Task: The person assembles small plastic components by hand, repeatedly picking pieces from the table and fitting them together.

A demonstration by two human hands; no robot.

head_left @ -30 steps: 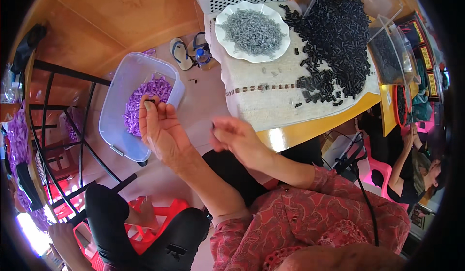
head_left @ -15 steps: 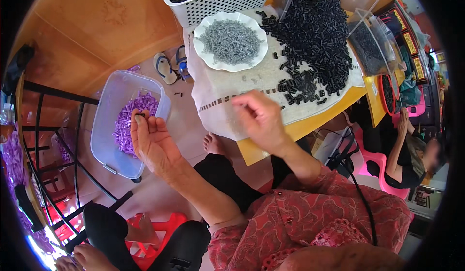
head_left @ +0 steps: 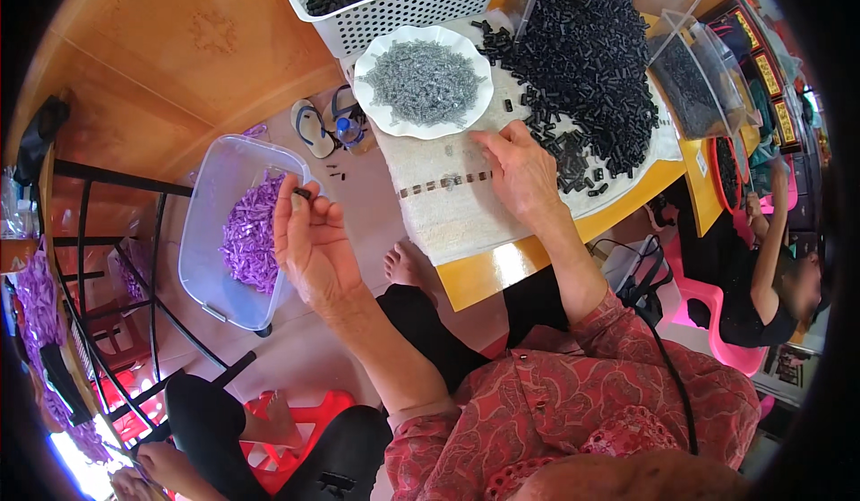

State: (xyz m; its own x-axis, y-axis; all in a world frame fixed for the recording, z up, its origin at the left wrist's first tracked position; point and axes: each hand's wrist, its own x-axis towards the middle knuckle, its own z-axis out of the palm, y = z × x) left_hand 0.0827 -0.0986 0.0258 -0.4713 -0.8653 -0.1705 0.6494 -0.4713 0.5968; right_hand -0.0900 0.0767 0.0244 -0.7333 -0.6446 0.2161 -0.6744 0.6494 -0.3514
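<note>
My left hand [head_left: 313,248] is raised beside a tub of purple pieces, thumb and fingers closed on a small black plastic piece [head_left: 303,193]. My right hand [head_left: 522,176] is over the white cloth [head_left: 430,219] on the table, its fingers curled and fingertips low near a few loose clear bits [head_left: 451,151]. Whatever its fingertips hold, if anything, is hidden. Just beyond is a white scalloped plate [head_left: 365,98] heaped with small clear plastic parts [head_left: 425,80]. A large pile of small black plastic pieces [head_left: 587,62] spreads over the cloth to the right.
A white perforated basket [head_left: 408,8] of black pieces stands at the back. The clear tub [head_left: 202,241] holding purple pieces [head_left: 251,241] is at left, near black metal bars [head_left: 116,174]. Clear boxes [head_left: 690,80] stand at right. Co-workers [head_left: 770,295] sit right and lower left.
My right hand has moved right and away from me, toward the plate's near edge. My left hand, still holding the black piece, has shifted slightly right and upward. The whole view has shifted a little.
</note>
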